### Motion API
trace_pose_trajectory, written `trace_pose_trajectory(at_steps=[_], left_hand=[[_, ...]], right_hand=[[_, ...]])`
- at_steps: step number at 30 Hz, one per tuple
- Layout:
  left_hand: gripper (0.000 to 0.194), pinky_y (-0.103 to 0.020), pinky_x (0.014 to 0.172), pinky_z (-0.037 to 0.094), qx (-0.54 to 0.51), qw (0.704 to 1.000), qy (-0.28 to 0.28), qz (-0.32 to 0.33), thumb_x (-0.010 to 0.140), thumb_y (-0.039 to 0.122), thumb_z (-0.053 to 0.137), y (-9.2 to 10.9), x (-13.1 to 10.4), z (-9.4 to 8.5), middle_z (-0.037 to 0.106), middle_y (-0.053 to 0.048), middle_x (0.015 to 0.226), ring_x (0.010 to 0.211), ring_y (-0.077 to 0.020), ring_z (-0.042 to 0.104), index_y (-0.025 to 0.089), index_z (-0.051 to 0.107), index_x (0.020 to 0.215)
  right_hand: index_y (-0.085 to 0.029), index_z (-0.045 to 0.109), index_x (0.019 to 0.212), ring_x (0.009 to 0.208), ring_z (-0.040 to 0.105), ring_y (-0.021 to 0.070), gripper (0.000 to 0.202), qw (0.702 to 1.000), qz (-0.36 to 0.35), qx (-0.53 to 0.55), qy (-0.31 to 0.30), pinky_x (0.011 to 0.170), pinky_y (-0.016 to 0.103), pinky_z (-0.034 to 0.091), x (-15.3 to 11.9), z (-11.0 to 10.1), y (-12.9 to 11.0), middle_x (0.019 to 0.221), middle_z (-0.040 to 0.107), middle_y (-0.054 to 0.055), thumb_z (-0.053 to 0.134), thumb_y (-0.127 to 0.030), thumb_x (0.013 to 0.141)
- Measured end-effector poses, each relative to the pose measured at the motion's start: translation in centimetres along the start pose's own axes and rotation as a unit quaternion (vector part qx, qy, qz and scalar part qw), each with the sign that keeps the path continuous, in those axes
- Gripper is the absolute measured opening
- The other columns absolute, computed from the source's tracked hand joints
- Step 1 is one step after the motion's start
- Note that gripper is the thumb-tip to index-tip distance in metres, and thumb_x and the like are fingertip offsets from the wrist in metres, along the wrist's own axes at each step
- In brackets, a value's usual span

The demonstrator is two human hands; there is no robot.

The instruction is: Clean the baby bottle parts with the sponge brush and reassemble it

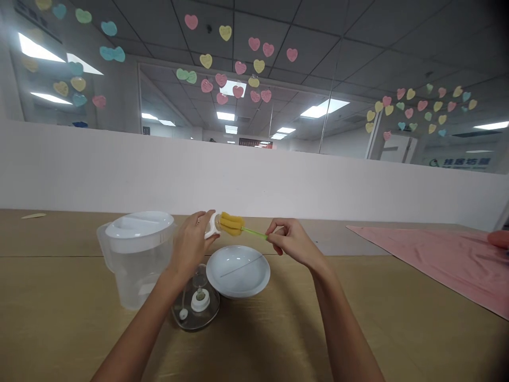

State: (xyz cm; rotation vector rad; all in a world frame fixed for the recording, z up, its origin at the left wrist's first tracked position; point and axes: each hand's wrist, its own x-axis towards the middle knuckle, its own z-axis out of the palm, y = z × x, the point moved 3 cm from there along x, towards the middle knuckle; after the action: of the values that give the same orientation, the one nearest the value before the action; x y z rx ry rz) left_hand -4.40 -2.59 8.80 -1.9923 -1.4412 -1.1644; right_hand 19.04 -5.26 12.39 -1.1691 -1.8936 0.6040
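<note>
My left hand [193, 236] is wrapped round a small baby bottle [212, 225], its mouth turned to the right; most of the bottle is hidden by my fingers. Between thumb and fingers, my right hand [289, 239] pinches the thin green handle of a bottle brush [233, 224]. The brush's yellow sponge head lies at the bottle's mouth; whether its tip is inside I cannot tell. Below both hands stands a white bowl [222, 289] with a thin straight rod [240, 266] in it. Beside it, a metal tray [194, 322] carries a white collar with a teat [200, 300], a clear cap [200, 277] and a weighted straw [183, 313].
A clear lidded pitcher [135, 270] stands left of the tray. On the right a pink cloth [445, 260] covers the table [302, 329], with part of another person's hand [498, 239] at the edge. A low white wall [254, 180] with glass above runs behind.
</note>
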Motion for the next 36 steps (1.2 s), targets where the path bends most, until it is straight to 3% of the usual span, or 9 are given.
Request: trace_pose_trajectory(at_steps=[5, 11, 16, 21, 26, 29, 32, 34, 36], left_hand=[[0.042, -0.038, 0.090, 0.040, 0.013, 0.996, -0.031, 0.083, 0.077, 0.022, 0.061, 1.0, -0.1, 0.5, 0.055, -0.010, 0.112, 0.106, -0.0260, 0.049, 0.021, 0.050, 0.117], [0.047, -0.033, 0.083, 0.043, 0.000, 0.989, -0.111, 0.102, 0.073, 0.022, 0.065, 3.3, -0.7, 1.5, 0.057, -0.007, 0.110, 0.099, -0.0231, 0.054, 0.024, 0.050, 0.117], [0.047, -0.038, 0.086, 0.041, 0.046, 0.986, -0.130, 0.093, 0.071, 0.016, 0.066, 2.6, -1.3, 2.8, 0.056, -0.009, 0.114, 0.104, -0.0261, 0.052, 0.026, 0.052, 0.115], [0.047, -0.035, 0.086, 0.042, 0.025, 0.988, -0.137, 0.070, 0.072, 0.016, 0.064, 1.3, -1.4, 3.6, 0.056, -0.008, 0.113, 0.104, -0.0244, 0.053, 0.026, 0.052, 0.116], [0.047, -0.035, 0.087, 0.042, 0.023, 0.991, -0.124, 0.052, 0.073, 0.018, 0.062, 0.9, -1.4, 3.8, 0.057, -0.009, 0.113, 0.104, -0.0237, 0.053, 0.024, 0.050, 0.119], [0.041, -0.041, 0.093, 0.038, 0.069, 0.987, -0.117, 0.086, 0.077, 0.012, 0.055, 0.8, -1.7, 4.4, 0.057, -0.010, 0.116, 0.110, -0.0253, 0.050, 0.025, 0.053, 0.116], [0.038, -0.048, 0.100, 0.030, 0.086, 0.978, -0.123, 0.143, 0.079, 0.004, 0.046, 0.8, -2.0, 5.1, 0.057, -0.010, 0.118, 0.116, -0.0259, 0.046, 0.026, 0.060, 0.106], [0.037, -0.048, 0.100, 0.029, 0.039, 0.980, -0.132, 0.142, 0.078, 0.005, 0.048, 0.7, -2.1, 5.4, 0.057, -0.009, 0.118, 0.117, -0.0264, 0.046, 0.025, 0.060, 0.107], [0.038, -0.045, 0.098, 0.034, -0.063, 0.985, -0.135, 0.084, 0.076, 0.013, 0.055, 0.7, -1.9, 5.4, 0.057, -0.010, 0.118, 0.115, -0.0260, 0.048, 0.023, 0.055, 0.113]], right_hand=[[-0.017, 0.054, 0.064, 0.041, 0.040, 0.0079, 0.006, 1.000, 0.003, 0.003, -0.020, 0.043, 0.019, 0.028, 0.5, 0.6, 0.4, 0.040, 0.047, -0.005, 0.048, -0.019, 0.064], [-0.017, 0.054, 0.064, 0.044, 0.044, 0.0084, 0.009, 0.999, -0.018, -0.029, -0.035, 0.046, 0.018, 0.030, 1.3, 3.2, 0.7, 0.043, 0.048, -0.005, 0.045, -0.018, 0.065], [-0.017, 0.054, 0.061, 0.047, 0.041, 0.0078, 0.008, 0.986, -0.060, -0.153, -0.021, 0.047, 0.019, 0.025, 1.3, 3.9, 0.6, 0.050, 0.050, -0.004, 0.048, -0.017, 0.064], [-0.018, 0.056, 0.063, 0.049, 0.042, 0.0085, 0.008, 0.979, -0.069, -0.187, -0.043, 0.047, 0.020, 0.024, 1.2, 2.9, 0.6, 0.053, 0.051, -0.003, 0.048, -0.017, 0.065], [-0.019, 0.055, 0.066, 0.048, 0.042, 0.0091, 0.010, 0.985, -0.021, -0.165, -0.053, 0.046, 0.021, 0.025, 0.4, 0.4, 0.9, 0.052, 0.051, -0.004, 0.045, -0.020, 0.069], [-0.019, 0.055, 0.067, 0.047, 0.043, 0.0102, 0.010, 0.979, 0.029, -0.191, -0.060, 0.046, 0.022, 0.027, -0.4, -1.1, 1.3, 0.051, 0.052, -0.002, 0.045, -0.021, 0.070], [-0.019, 0.058, 0.073, 0.051, 0.048, 0.0124, 0.015, 0.966, 0.068, -0.248, -0.030, 0.048, 0.023, 0.030, -0.6, -2.3, 2.2, 0.055, 0.056, 0.001, 0.043, -0.019, 0.071], [-0.019, 0.060, 0.087, 0.058, 0.053, 0.0144, 0.024, 0.955, 0.089, -0.282, -0.006, 0.052, 0.024, 0.033, -0.2, -2.6, 3.3, 0.065, 0.061, 0.004, 0.041, -0.016, 0.072], [-0.018, 0.058, 0.100, 0.066, 0.057, 0.0166, 0.034, 0.940, 0.127, -0.316, 0.002, 0.055, 0.024, 0.035, 0.6, -2.5, 4.8, 0.078, 0.064, 0.008, 0.040, -0.012, 0.072]])
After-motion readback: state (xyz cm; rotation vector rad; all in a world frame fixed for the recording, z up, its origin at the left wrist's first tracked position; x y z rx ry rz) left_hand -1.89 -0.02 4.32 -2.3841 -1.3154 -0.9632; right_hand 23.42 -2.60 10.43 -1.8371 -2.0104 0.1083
